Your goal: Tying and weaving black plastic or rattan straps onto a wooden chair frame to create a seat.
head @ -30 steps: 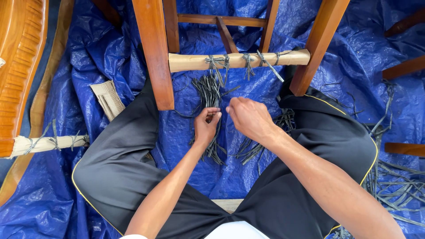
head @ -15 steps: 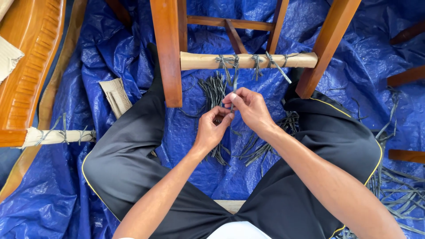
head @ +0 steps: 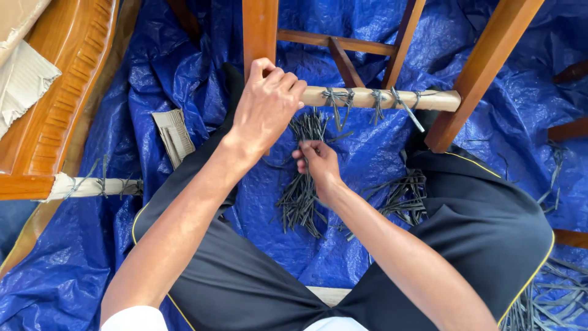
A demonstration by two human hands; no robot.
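I sit cross-legged on a blue tarp [head: 92, 270] in front of a wooden chair frame [head: 490, 61]. A pale rail [head: 380, 98] spans its two legs, with a few dark cords knotted around it. My left hand [head: 266, 107] is closed over the rail's left end, where it meets the chair leg. Just below, my right hand [head: 318, 162] pinches dark strips at the top of a loose bundle of strips [head: 299, 205] lying on the tarp between my knees.
A second heap of dark strips [head: 404, 196] lies by my right knee, and more strips [head: 545, 294] at the lower right. A cardboard scrap [head: 174, 135] sits left of my knee. Another wooden frame [head: 61, 86] with a pale rail [head: 92, 187] fills the left side.
My left hand has left the right hand and risen to the rail's left end. The right hand stayed low over the bundle. The camera has moved closer to the chair.
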